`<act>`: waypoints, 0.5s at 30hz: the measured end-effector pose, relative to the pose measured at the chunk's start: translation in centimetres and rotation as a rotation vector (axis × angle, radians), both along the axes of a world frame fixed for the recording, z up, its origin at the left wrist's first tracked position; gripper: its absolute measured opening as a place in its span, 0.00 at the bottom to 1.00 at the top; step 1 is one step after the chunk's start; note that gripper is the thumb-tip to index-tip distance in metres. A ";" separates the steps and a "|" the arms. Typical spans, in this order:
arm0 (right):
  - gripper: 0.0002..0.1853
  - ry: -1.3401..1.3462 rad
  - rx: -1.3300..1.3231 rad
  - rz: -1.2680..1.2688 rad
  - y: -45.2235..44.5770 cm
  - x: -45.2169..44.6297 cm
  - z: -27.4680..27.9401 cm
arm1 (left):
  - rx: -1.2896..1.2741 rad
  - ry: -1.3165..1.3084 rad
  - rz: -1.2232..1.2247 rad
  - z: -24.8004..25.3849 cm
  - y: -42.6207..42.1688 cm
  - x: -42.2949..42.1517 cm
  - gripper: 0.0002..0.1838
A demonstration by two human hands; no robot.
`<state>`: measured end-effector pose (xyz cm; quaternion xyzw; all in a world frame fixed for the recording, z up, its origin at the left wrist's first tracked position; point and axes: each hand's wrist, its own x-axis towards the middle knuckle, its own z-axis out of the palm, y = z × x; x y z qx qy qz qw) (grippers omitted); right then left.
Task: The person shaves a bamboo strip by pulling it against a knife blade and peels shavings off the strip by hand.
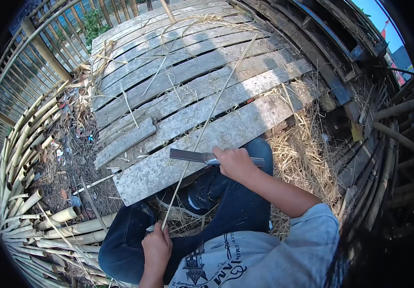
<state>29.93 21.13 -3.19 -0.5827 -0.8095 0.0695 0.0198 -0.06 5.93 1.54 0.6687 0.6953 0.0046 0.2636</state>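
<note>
My right hand point(235, 163) is closed around the metal handle of a knife point(187, 155) with a dark, blunt-ended blade that points left. At lower left, near my lap, my left hand point(157, 245) grips the near end of a long, thin bamboo strip point(220, 96). From there the strip runs up and away across the wooden slat platform point(139, 180). The blade crosses the strip just past the platform's near edge; whether they touch, I cannot tell.
A short loose board point(125, 142) lies on the platform's left side, with thin slivers scattered about. Bamboo poles point(60, 216) are stacked at left, below a bamboo fence point(39, 48). Straw-like shavings point(303, 158) cover the ground at right, beside stacked timber point(312, 48).
</note>
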 end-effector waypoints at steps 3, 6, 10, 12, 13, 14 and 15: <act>0.06 -0.040 0.087 -0.309 4.0 3.8 -2.7 | 0.002 0.002 -0.013 -0.2 -0.6 0.1 0.10; 0.06 -0.092 0.153 -0.374 6.5 6.5 -0.8 | 0.017 0.020 -0.018 -0.1 -0.7 0.0 0.09; 0.06 -0.021 0.084 -0.221 4.0 2.5 1.6 | 0.038 0.027 -0.016 -0.3 -0.2 0.3 0.09; 0.08 -0.124 0.068 0.303 3.0 1.5 1.9 | 0.026 0.063 -0.044 -0.5 -0.7 0.0 0.08; 0.08 -0.118 0.066 0.298 3.9 2.3 0.9 | 0.028 0.050 -0.033 -0.8 -1.0 -0.2 0.08; 0.08 -0.104 0.078 0.044 5.8 4.1 -0.6 | 0.036 0.036 -0.021 -1.0 -1.1 -0.5 0.08; 0.09 -0.086 0.096 -0.203 7.5 5.4 -1.2 | 0.046 0.041 -0.018 -0.8 -1.1 -0.6 0.08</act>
